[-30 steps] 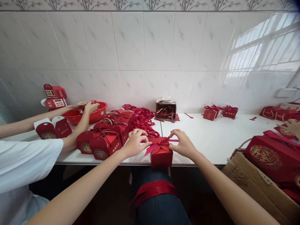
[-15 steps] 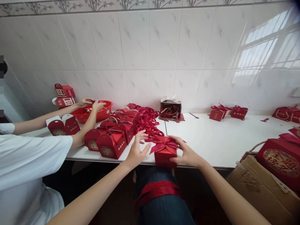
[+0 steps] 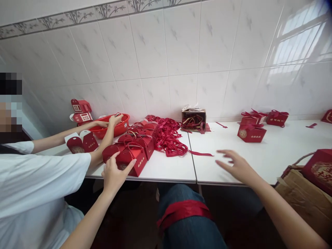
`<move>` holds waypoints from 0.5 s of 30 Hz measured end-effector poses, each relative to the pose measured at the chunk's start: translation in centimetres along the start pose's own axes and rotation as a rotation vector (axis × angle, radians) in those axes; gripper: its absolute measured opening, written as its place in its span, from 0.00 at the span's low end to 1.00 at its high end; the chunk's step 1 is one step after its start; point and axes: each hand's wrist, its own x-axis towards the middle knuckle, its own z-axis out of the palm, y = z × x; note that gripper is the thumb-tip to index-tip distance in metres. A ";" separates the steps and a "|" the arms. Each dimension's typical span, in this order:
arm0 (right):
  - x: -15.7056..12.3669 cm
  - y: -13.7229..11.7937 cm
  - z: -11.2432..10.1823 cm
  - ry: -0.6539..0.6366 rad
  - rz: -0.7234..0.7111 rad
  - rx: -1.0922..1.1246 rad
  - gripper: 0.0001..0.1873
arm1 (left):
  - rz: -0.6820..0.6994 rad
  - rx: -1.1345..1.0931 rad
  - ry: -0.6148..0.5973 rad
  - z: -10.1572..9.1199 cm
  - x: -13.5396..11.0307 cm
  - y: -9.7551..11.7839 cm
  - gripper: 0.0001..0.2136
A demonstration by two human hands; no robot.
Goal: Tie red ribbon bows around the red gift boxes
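Observation:
My left hand (image 3: pixel 113 173) reaches to the nearest red gable box (image 3: pixel 129 159) in a cluster of such boxes, thumb and fingers spread against its near face. My right hand (image 3: pixel 234 165) hovers open over the white table (image 3: pixel 228 152), fingers apart, holding nothing. A small red box with a ribbon bow (image 3: pixel 251 133) sits on the table beyond my right hand. A red ribbon (image 3: pixel 183 210) lies across my knee.
A heap of red ribbons (image 3: pixel 168 138) and a small cardboard box (image 3: pixel 193 119) lie mid-table. A person in a white shirt (image 3: pixel 38 186) at left has both hands at a red basin (image 3: pixel 118 126). More bowed boxes (image 3: pixel 277 117) stand far right; a cardboard carton (image 3: pixel 301 197) holds a big red box.
My hands let go of the bowed red box, which now sits farther right on the table. My left hand moved left to the gable boxes. The view turned left.

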 end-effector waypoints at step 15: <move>-8.9 -1.6 5.6 -0.536 0.014 0.030 0.13 | 0.484 -0.472 -0.553 3.2 -4.0 7.0 0.21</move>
